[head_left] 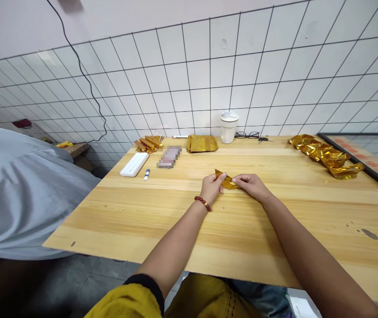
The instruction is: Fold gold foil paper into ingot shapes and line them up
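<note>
A piece of folded gold foil paper [229,183] is held just above the middle of the wooden table [162,221]. My left hand [211,185] pinches its left part between thumb and fingers; a red bead bracelet circles that wrist. On the other end, the fingers of my right hand [250,185] are closed on the same foil. Partly covered by my fingers, the foil shows a pointed upper left corner. Behind it lies a flat stack of gold foil paper [202,144]. Several folded gold foil pieces [324,157] form a row at the right.
Along the back stand a white lidded cup [229,128], eyeglasses [247,135] and keys [265,140]. Left are gold foil strips [149,143], a white box-shaped device [135,164], a small tube [147,175] and a blurred rectangular item [169,157]. A black-framed panel [361,159] borders the right; grey cloth [26,194] hangs left.
</note>
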### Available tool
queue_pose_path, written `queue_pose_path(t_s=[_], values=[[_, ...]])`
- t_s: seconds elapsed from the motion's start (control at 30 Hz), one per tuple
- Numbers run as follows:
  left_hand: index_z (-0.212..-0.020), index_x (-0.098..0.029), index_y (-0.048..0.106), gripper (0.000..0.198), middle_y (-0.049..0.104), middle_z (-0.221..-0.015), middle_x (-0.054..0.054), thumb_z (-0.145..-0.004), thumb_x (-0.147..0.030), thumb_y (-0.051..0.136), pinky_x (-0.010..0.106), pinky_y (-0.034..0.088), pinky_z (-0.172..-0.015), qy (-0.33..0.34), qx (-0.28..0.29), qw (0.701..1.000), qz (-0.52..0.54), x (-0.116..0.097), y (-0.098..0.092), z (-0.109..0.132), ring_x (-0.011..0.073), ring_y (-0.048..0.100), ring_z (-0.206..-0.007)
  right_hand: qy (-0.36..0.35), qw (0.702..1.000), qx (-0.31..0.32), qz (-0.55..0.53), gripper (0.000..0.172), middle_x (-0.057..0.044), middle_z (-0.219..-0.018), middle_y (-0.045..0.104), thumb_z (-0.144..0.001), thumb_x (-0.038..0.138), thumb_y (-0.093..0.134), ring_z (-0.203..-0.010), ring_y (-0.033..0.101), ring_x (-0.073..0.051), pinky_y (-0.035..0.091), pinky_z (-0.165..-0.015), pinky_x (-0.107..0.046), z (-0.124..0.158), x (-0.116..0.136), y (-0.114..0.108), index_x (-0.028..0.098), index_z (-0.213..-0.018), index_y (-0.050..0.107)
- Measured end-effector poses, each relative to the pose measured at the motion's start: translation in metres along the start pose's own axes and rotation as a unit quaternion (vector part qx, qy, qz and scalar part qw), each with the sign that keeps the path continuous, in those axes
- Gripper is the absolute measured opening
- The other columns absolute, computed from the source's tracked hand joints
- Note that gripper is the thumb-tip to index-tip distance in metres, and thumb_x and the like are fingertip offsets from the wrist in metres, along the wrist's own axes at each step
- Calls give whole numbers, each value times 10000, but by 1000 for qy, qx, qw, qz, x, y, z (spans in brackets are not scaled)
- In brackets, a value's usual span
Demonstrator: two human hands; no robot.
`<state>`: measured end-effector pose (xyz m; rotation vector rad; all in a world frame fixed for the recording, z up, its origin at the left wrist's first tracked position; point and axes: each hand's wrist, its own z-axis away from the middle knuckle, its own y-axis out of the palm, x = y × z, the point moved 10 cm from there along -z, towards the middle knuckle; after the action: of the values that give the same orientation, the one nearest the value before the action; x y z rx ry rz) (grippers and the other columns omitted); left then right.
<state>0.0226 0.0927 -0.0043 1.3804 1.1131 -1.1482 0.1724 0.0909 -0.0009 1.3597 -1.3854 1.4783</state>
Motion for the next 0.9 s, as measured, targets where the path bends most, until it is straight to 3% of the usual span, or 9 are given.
queue_pose_path(t_s=[0.13,0.3,0.53,0.9], values=[[-688,-130,659,499,528,-476,-38,-660,-618,761,196,308,-379,5,-3,1000,9,0,-1,-1,59,422,-351,3,1000,3,-5,408,-63,-861,775,-674,577,770,-772,680,-222,524,-763,-358,-1,-2,1,196,-818,789],[-796,-116,707,467,641,-644,-4,-602,-521,836,192,336,-387,-3,8,1000,25,-3,4,2,45,434,-402,4,1000,3,-10,386,-62,-856,777,-666,552,785,-764,681,-221,524,-753,-357,0,-4,0,198,-822,792],[-693,-122,697,369,539,-463,-41,-645,-465,821,198,315,-398,-10,-8,1000,-2,0,2,2,57,409,-369,8,1000,6,-7,392,-46,-822,765,-642,541,801,-717,655,-200,508,-705,-333,0,-5,0,195,-827,782],[-706,-124,684,438,592,-535,-29,-586,-508,858,191,296,-383,-14,-39,998,52,-1,-5,2,37,392,-367,-4,1000,1,-11,434,-50,-839,773,-710,617,729,-782,682,-219,520,-785,-354,0,0,-1,198,-805,785]])
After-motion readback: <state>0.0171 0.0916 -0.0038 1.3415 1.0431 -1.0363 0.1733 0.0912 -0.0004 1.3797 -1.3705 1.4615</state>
